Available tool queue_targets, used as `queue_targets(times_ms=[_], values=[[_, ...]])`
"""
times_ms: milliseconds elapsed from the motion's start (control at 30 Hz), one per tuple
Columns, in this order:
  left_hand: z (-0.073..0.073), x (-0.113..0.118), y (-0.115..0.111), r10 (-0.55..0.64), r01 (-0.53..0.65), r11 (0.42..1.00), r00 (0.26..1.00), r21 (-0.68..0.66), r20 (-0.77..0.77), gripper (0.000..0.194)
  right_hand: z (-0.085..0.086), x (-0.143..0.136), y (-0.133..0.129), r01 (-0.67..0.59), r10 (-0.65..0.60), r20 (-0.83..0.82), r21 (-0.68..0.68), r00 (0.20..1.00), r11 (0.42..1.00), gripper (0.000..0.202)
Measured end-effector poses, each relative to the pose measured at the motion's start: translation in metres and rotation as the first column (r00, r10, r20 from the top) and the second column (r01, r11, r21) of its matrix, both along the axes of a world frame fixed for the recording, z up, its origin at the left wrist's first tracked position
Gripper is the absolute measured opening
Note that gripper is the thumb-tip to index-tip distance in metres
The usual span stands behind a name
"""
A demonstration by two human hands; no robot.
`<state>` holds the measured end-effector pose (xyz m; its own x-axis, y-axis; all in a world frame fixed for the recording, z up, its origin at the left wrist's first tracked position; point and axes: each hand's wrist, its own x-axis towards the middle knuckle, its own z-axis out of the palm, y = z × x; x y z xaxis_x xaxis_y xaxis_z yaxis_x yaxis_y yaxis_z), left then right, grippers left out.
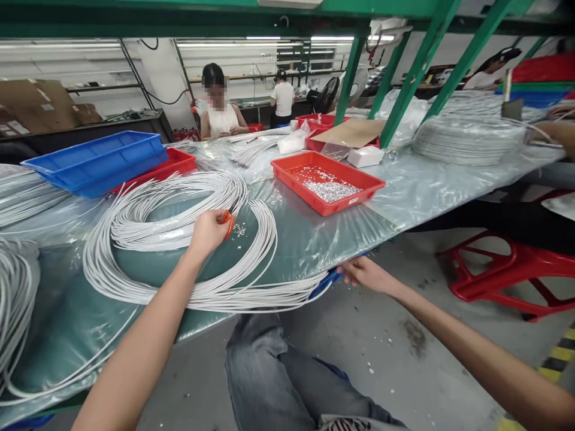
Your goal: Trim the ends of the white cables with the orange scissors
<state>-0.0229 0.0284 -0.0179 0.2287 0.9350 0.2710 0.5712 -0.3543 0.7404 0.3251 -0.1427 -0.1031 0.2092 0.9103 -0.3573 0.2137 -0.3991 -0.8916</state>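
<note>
My left hand is closed around a pair of scissors with orange handles, above the table. Beneath and around it lies a large coil of white cables, whose loose ends run to the table's front edge. A few small silvery bits are scattered beside the scissors. At that front edge, my right hand has its fingers curled in by a blue object, close to the cable ends. Its fingertips are partly hidden, so what they grip cannot be made out.
A red tray holding many small silvery pieces stands behind the coil. Blue trays sit at the left, and more white cable coils at the right. Green posts rise from the table. A red stool stands right; a person sits opposite.
</note>
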Motion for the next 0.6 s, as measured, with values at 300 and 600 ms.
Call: queue_targets(times_ms=[300,600], values=[[-0.006,0.000,0.000,-0.038,0.049,0.996,0.990,0.079,-0.132,0.027,0.097,-0.052,0.030,-0.620,0.541,0.393,0.102,0.743,0.778,0.040],[-0.004,-0.002,-0.002,-0.026,0.039,0.996,0.987,0.081,-0.157,0.026,0.071,-0.100,0.169,-0.450,0.414,0.259,0.099,0.873,0.887,0.042]])
